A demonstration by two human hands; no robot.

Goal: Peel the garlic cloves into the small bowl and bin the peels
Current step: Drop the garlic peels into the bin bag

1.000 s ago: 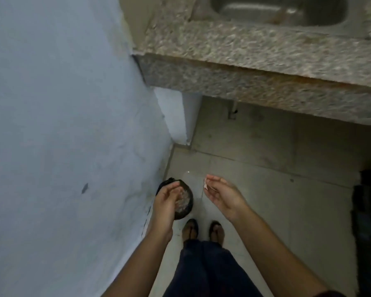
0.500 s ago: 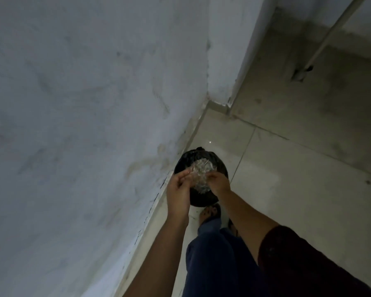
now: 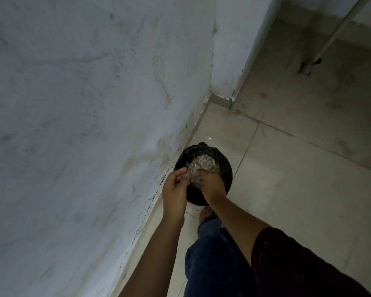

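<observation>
Plaster wall fills the left side. At its foot the left hand hangs by the rim of the bin, fingers curled toward the thumb; whether they pinch a peel I cannot tell. Pale garlic peels lie heaped in the black-lined bin. The right hand reaches down onto the heap, fingers hidden, grip unclear. Tiled floor spreads right.

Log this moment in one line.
step: binning peels | left hand: curled, at bin rim | right hand: over peels | bin: by wall
</observation>
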